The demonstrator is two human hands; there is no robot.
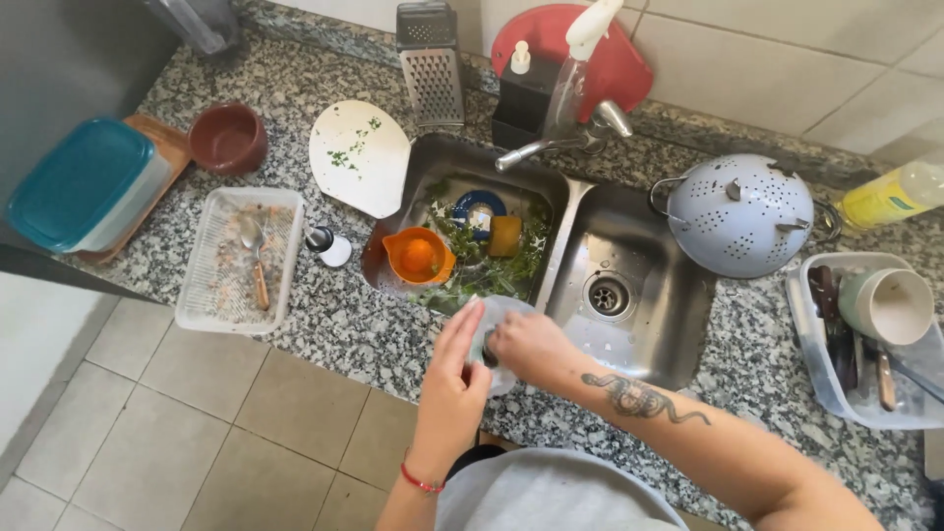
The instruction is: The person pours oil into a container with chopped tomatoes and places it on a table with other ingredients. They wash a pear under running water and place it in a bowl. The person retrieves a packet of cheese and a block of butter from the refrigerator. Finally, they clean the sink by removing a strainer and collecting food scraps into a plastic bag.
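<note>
While the granite counter [324, 324] runs wide around it, the steel double sink [644, 339] takes up the middle, its front rim just ahead of both hands. Its right basin lies bare around the drain [607, 294], giving open room there; its left basin is crowded with green herb stems [492, 275], an orange cup [418, 256], a yellow sponge [504, 236] and a blue round lid [479, 209]. An upturned pale colander [739, 214] sits at the right basin's edge. Far right, a clear tub [821, 374] holds cutlery and a pale mug [887, 305]. On the left a clear tray [202, 295] holds a wooden-handled spoon [254, 258], near a teal-lidded box [77, 182] and a brown bowl [228, 138]. A white cutting board [359, 157] with herb bits leans over the left basin's corner. Over the sink's front rim, the left hand [450, 379] is curled around a small clear glass [501, 324], and the right hand [529, 346] is closed against it, fingers bunched; what they press cannot be told.
</note>
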